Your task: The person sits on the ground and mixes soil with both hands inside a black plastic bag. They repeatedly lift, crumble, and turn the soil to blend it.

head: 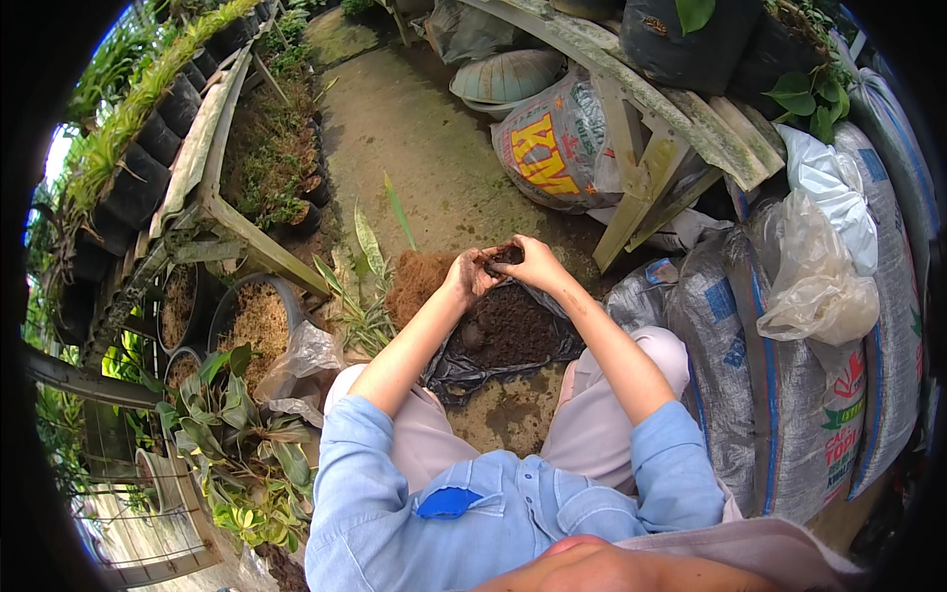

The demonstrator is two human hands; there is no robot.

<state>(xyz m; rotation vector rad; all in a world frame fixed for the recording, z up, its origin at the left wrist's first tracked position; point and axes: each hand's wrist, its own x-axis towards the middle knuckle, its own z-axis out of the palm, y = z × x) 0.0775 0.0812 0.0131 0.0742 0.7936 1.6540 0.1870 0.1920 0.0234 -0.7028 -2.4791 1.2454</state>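
Note:
My left hand [471,277] and my right hand [538,264] meet in front of me, both smeared with soil. Between their fingers they hold a small dark clump of soil [510,256]. Below the hands, dark potting soil [510,333] lies on a black plastic bag [459,374] on the ground. Brown coir fibre [416,285] sits just left of the hands. Beside it are variegated snake plants [366,237] with upright, striped leaves.
Large woven sacks [784,414] line the right side, a clear plastic bag [817,296] on top. A printed sack [551,152] stands by a wooden bench leg [640,196]. Tubs of husk-like material [255,318] and leafy plants [244,422] are at left. Potted plants [133,181] fill a rack.

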